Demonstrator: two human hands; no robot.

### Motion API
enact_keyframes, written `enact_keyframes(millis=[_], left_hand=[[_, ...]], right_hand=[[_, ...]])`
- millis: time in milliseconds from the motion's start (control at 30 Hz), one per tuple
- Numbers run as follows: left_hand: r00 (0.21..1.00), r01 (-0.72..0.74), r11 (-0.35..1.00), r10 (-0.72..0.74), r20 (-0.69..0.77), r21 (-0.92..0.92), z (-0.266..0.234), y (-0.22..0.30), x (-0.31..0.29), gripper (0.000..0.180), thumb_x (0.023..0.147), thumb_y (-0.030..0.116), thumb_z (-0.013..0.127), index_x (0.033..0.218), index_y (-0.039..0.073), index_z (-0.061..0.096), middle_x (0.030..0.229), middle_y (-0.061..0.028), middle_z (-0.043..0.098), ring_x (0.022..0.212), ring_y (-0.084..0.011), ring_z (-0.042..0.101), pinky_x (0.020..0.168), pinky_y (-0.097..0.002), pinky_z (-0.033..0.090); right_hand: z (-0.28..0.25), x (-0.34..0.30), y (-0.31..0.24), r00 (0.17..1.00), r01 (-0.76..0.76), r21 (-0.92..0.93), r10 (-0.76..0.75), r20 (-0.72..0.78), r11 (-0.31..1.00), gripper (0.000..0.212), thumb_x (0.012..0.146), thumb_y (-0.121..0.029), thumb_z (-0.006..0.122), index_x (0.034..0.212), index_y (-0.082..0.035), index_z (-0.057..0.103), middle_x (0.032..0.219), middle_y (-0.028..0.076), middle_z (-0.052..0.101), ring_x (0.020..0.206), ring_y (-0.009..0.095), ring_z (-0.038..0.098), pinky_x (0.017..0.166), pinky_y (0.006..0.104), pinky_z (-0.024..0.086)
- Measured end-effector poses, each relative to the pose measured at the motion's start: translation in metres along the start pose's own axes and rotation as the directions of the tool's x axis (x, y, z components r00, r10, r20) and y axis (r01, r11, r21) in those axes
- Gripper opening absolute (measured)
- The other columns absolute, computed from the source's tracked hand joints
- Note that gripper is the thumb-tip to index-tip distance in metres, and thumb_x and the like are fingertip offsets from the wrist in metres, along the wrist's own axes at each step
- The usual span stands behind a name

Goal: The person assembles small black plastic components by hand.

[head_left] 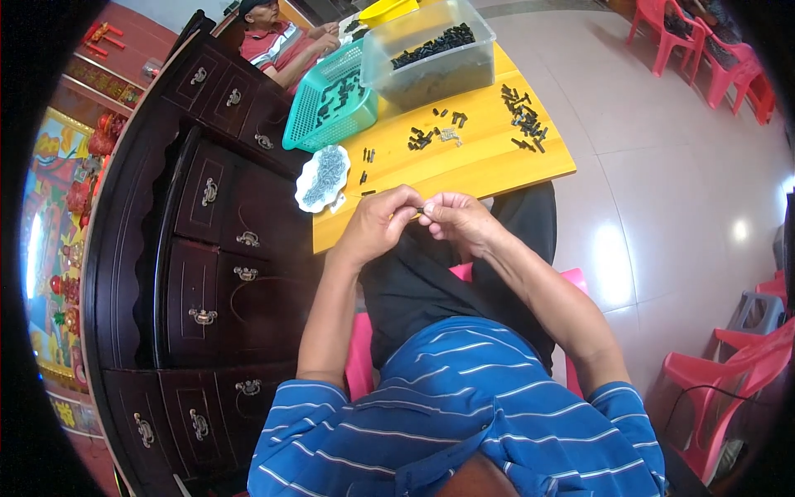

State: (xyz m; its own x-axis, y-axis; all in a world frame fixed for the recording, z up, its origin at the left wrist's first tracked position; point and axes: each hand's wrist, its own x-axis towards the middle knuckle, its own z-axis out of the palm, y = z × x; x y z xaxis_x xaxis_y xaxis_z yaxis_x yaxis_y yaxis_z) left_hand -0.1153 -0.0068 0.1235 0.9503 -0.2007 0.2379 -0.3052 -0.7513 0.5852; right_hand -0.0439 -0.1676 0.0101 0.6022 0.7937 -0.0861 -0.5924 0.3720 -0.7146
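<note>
My left hand (383, 220) and my right hand (460, 222) meet over my lap, just off the near edge of the yellow wooden table (505, 166). Both are closed, with fingertips pinching a small black part (421, 210) between them. Its exact kind is too small to make out. A few loose black pieces (368, 155) lie on the table beyond my left hand. Farther in, a small cluster of black parts (421, 139) lies beside some silvery metal pieces (450, 135). A bigger heap of black parts (523, 120) lies along the right side.
A white scalloped dish (301, 197) of small metal pieces sits at the table's left edge. Behind it are a teal basket (358, 123) and a clear plastic bin (431, 89), both holding black parts. A dark cabinet (273, 323) borders the left. Another person (281, 45) sits at the far end.
</note>
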Motion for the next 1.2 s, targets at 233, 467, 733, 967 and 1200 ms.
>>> enact_keyframes(millis=[233,467,733,967,1200], left_hand=[[0.991,-0.122,0.984,0.113,0.069,0.132,-0.009,0.005,0.004,0.027,0.085,-0.001,0.064,0.111,0.004,0.062,0.088,-0.0127,0.066,0.082,-0.0278,0.067,0.074,-0.0344,0.053],[0.983,0.025,0.978,0.013,-0.185,0.205,0.003,0.014,0.000,0.054,0.076,0.016,0.078,0.125,0.003,0.058,0.102,-0.0154,0.066,0.090,-0.0318,0.067,0.078,-0.0367,0.054],[0.948,-0.023,0.862,0.179,-0.262,0.506,0.034,-0.001,0.005,0.041,0.072,0.018,0.077,0.108,0.004,0.065,0.100,-0.0132,0.068,0.091,-0.0324,0.067,0.078,-0.0415,0.054],[0.933,-0.121,0.857,0.270,-0.238,0.501,0.037,-0.006,0.008,0.026,0.073,0.014,0.073,0.096,0.004,0.066,0.090,-0.0103,0.068,0.080,-0.0292,0.068,0.068,-0.0391,0.055],[0.918,-0.178,0.860,0.321,-0.235,0.479,0.036,-0.009,0.006,0.025,0.072,0.014,0.074,0.093,0.003,0.066,0.084,-0.0104,0.067,0.074,-0.0285,0.067,0.064,-0.0384,0.054]], right_hand=[[0.003,-0.002,-0.003,0.996,-0.078,0.129,0.073,0.045,0.989,0.013,0.096,-0.020,0.066,0.104,-0.010,0.066,0.092,0.001,0.072,0.075,0.006,0.065,0.072,0.0229,0.055],[0.000,0.002,-0.003,0.999,-0.051,0.206,0.046,0.029,0.977,0.016,0.095,-0.023,0.066,0.107,-0.011,0.066,0.098,0.001,0.072,0.082,0.009,0.066,0.078,0.0255,0.054],[-0.003,0.004,0.001,0.995,-0.092,0.309,0.077,0.060,0.946,0.016,0.095,-0.028,0.067,0.106,-0.017,0.068,0.106,-0.002,0.070,0.099,0.010,0.062,0.090,0.0308,0.048],[-0.007,0.005,0.002,0.997,-0.077,0.245,0.070,0.040,0.967,0.017,0.094,-0.031,0.067,0.104,-0.017,0.069,0.103,-0.003,0.070,0.094,0.010,0.062,0.089,0.0302,0.048],[0.002,0.000,-0.003,0.995,-0.090,0.278,0.097,-0.013,0.956,0.018,0.093,-0.032,0.067,0.103,-0.018,0.068,0.098,-0.003,0.069,0.091,0.010,0.061,0.086,0.0287,0.047]])
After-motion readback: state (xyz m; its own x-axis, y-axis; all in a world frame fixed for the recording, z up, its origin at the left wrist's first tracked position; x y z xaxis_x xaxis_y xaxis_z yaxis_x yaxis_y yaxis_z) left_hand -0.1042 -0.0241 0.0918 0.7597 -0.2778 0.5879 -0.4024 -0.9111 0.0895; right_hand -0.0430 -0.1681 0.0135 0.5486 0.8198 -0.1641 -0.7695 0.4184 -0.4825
